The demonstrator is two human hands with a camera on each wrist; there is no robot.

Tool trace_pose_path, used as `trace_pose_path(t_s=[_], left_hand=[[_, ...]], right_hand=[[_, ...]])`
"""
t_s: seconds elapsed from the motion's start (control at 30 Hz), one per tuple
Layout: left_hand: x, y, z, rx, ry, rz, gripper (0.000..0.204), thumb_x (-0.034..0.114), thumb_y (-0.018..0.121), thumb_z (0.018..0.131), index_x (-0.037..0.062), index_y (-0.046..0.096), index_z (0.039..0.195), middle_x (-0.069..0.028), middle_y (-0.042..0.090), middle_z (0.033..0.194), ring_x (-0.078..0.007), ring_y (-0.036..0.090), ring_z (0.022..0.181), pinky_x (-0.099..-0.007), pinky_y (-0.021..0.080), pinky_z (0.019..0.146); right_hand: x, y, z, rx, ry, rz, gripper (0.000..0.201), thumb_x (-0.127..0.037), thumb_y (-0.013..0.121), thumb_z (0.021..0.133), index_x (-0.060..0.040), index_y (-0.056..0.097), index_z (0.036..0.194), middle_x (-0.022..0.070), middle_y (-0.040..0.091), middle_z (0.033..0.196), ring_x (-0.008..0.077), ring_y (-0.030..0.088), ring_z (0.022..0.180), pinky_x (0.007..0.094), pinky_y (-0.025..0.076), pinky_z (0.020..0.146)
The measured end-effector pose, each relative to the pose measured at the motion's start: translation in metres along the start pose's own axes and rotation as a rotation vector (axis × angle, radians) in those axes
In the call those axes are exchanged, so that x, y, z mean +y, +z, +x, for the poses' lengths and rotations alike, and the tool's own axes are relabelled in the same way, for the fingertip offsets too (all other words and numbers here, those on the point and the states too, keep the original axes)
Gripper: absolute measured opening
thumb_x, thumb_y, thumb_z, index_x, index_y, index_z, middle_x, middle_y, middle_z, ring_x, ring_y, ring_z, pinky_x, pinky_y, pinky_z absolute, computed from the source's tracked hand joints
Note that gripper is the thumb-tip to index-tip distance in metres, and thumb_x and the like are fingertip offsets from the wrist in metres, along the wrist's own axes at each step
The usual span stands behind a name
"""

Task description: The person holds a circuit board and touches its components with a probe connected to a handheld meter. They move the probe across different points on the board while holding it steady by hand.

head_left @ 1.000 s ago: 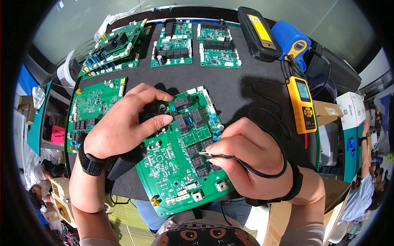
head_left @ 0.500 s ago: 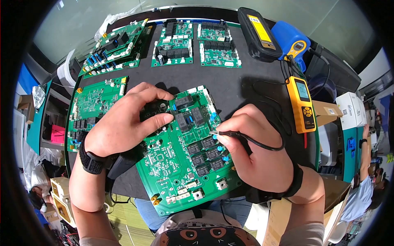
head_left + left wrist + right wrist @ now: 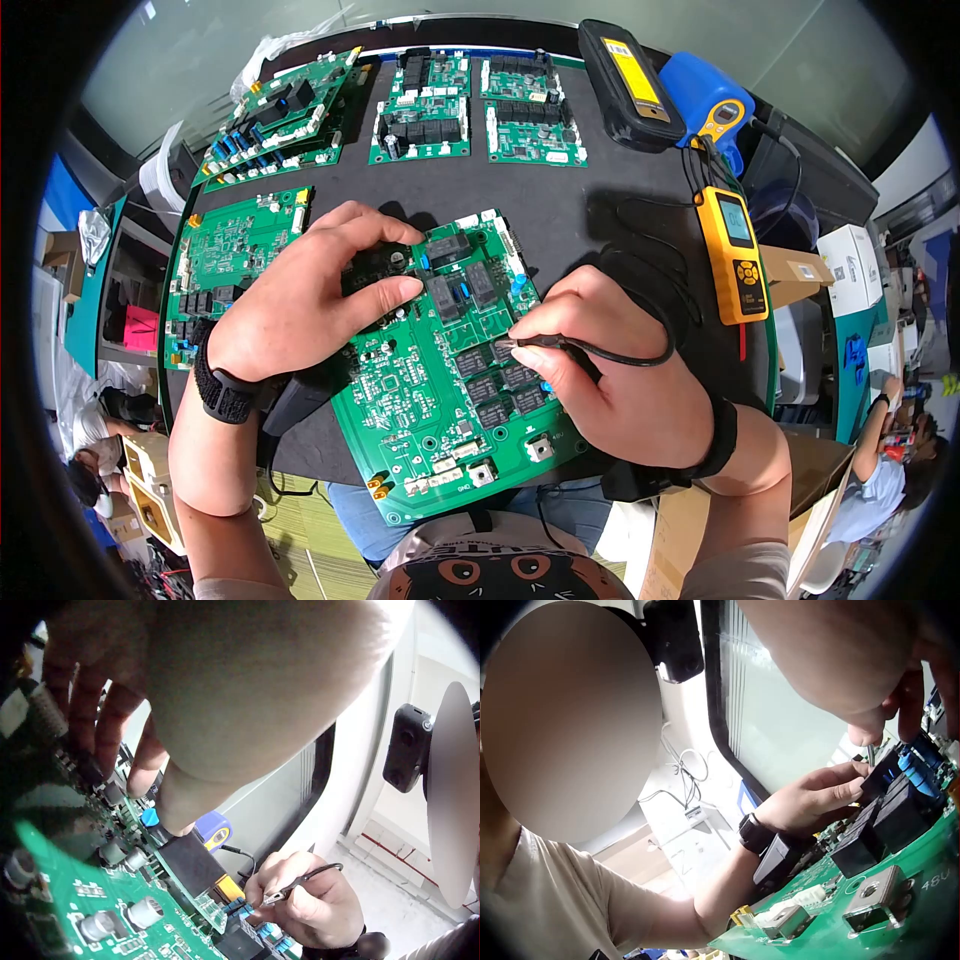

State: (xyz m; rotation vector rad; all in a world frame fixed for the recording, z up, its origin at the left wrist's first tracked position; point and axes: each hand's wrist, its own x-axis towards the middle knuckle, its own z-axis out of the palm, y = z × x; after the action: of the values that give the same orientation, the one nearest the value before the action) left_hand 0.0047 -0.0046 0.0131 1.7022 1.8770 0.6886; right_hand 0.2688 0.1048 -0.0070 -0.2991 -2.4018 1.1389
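A large green circuit board lies in front of me in the head view, with rows of black relays and white connectors. My left hand rests over its upper left part, thumb and index finger extended onto the board. In the left wrist view, that hand's fingers reach down among the components. My right hand pinches a metal-tipped test lead between thumb and index finger. The lead's tip is right at the upper relays of the lower block. Its black cable loops over the right hand.
Another green board lies at left, stacked boards behind it, and smaller boards at the back. A yellow handheld meter stands at right, near a black case and a blue device. Black cable crosses the mat.
My right hand carried the lead's tip from the lower relays up to the bare outlined area, then slightly down to the upper relays. The left hand and board stay in place.
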Motion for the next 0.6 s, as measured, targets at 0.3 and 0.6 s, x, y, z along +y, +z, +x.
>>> trace_pose_path(t_s=[0.3,0.6], left_hand=[[0.0009,-0.0002,-0.0004,-0.004,-0.011,-0.012,0.04,0.018,0.077,0.096,0.002,0.066,0.131,-0.0112,0.064,0.121,-0.0247,0.061,0.114,-0.0352,0.047,0.099],[-0.0015,0.0005,-0.0004,-0.001,-0.002,-0.012,0.04,0.02,0.077,0.096,0.0016,0.066,0.131,-0.0113,0.064,0.121,-0.025,0.061,0.115,-0.0353,0.047,0.1]], right_hand=[[0.0021,0.0012,0.0007,0.04,-0.059,-0.002,0.016,0.004,0.07,0.092,-0.0024,0.068,0.107,0.0113,0.063,0.1,0.0257,0.063,0.09,0.0339,0.051,0.079],[-0.0053,0.0015,-0.0005,-0.014,-0.033,0.091,0.021,0.007,0.063,0.091,-0.0041,0.064,0.109,0.0144,0.055,0.101,0.0343,0.061,0.088,0.0414,0.05,0.077]])
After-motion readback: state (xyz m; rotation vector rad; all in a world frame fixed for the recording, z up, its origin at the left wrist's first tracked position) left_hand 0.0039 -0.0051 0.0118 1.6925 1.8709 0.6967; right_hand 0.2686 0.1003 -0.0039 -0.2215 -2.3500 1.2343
